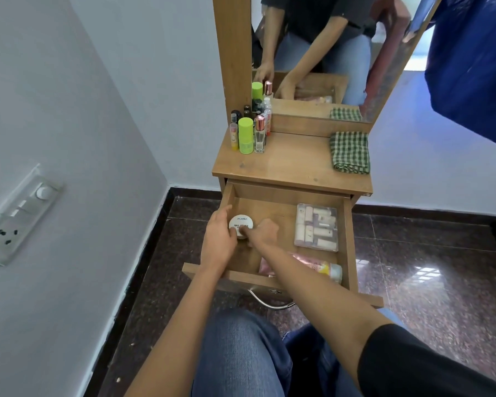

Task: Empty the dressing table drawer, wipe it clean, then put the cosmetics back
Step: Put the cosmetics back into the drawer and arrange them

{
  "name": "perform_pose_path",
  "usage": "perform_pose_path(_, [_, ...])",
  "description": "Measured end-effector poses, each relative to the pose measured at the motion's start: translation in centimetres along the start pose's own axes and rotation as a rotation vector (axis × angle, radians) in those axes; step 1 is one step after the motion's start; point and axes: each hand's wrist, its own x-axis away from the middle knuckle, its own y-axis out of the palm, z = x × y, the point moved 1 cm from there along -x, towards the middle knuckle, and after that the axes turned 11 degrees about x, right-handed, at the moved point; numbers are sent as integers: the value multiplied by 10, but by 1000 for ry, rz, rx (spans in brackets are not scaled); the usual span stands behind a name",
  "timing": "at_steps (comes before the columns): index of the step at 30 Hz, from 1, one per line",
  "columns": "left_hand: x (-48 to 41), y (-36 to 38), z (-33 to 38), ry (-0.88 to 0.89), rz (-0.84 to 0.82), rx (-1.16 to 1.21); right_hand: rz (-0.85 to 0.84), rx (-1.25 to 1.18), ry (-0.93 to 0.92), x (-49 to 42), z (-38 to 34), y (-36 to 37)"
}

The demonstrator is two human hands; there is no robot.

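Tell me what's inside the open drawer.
A white jar gripped by the left hand and right hand, a clear pack of small tubes at the right, and a pink bottle lying along the front. The right forearm hides part of that bottle and the drawer floor beneath.

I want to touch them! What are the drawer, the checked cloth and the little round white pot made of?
The drawer looks like wood-print board, matt, with grain lines. The checked cloth seems woven cotton: soft folds, visible weave. The round white pot is probably plastic: smooth, printed letters.
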Motion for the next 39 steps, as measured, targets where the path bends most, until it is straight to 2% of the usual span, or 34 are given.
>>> perform_pose_path(6, [0, -1, 1, -16, 12, 20, 0, 94, -70, -6, 1, 7])
perform_pose_path(10, [1, -1, 2, -32, 18, 28, 4, 178, -184, 2, 4, -6])
perform_pose_path(15, [-3, -3, 0, -43, 76, 191, 196, 40, -386, 4, -11, -57])
perform_pose_path(21, [-49, -6, 29, -118, 231, 457, 360, -59, -597, -20, -75, -126])
perform_pose_path(27, [-128, -14, 54, -10, 237, 348, 378, -63, -634, -58, -111, -137])
perform_pose_path(31, [-161, -13, 54, -40, 246, 313, 371, -36, -645, -77, -116, -124])
perform_pose_path(39, [-183, -2, 46, -28, 162, 296, 416, -86, -655, -92, -120, -107])
